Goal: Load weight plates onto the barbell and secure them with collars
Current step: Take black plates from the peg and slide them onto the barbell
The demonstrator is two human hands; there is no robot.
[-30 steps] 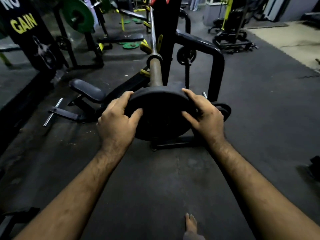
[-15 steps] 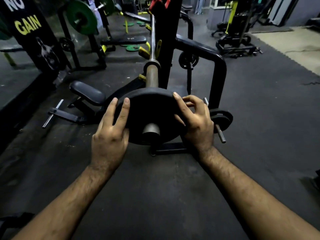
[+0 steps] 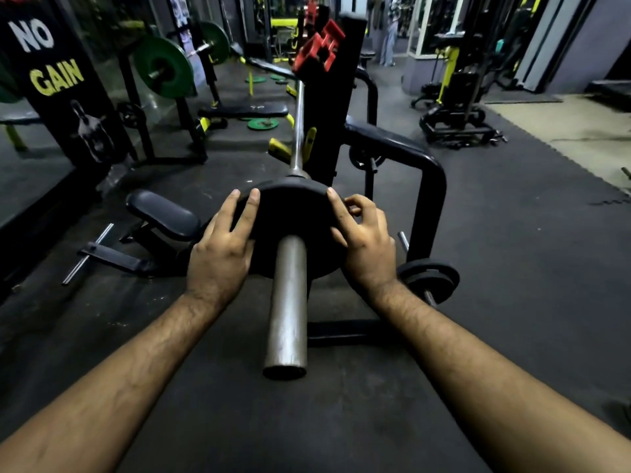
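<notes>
A black weight plate [image 3: 293, 213] sits on the steel sleeve of the barbell [image 3: 286, 302], far up the sleeve toward the rack. The bare sleeve end points at me. My left hand [image 3: 218, 261] presses on the plate's left side, fingers stretched flat over its face. My right hand [image 3: 365, 247] holds the plate's right rim with thumb and forefinger, the other fingers curled. The thin bar shaft [image 3: 299, 124] runs away behind the plate. Red collars [image 3: 319, 51] hang on the black rack upright [image 3: 327, 107].
Small black plates [image 3: 428, 278] rest on a low peg to the right, under a black tube frame [image 3: 433, 186]. A padded bench seat [image 3: 162, 213] lies at left. Green plates sit on another bar [image 3: 163, 67] and on the floor [image 3: 263, 123]. Dark rubber flooring surrounds me.
The plate went onto the sleeve tip and then slid far up it, so a long bare stretch of sleeve now shows. Both hands moved forward with it, and my view came closer.
</notes>
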